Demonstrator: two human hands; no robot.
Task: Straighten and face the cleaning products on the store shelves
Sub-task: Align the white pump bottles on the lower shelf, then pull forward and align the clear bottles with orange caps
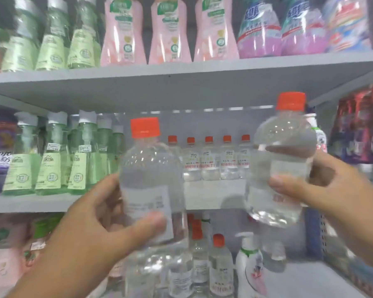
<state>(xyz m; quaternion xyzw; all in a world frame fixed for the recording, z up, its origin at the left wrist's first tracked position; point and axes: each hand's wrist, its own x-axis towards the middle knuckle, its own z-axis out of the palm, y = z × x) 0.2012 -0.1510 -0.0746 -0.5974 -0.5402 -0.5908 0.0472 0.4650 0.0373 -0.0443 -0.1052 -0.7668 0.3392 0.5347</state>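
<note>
My left hand (99, 216) grips a clear bottle with an orange cap (149, 168), upright, its white label turned toward me. My right hand (323, 190) grips a second clear orange-capped bottle (282, 151), held a little higher and tilted slightly left. Both bottles hang in front of the middle shelf (213, 198). Behind them, a row of several small clear bottles with orange caps (209, 160) stands at the back of that shelf, labels facing out.
Green pump bottles (50, 155) fill the middle shelf's left side. The top shelf (181, 72) carries green bottles, pink bottles (168, 33) and purple refill pouches. Below stand more clear orange-capped bottles (220, 265) and a white pump bottle (250, 265). Dark packets (362, 125) hang at right.
</note>
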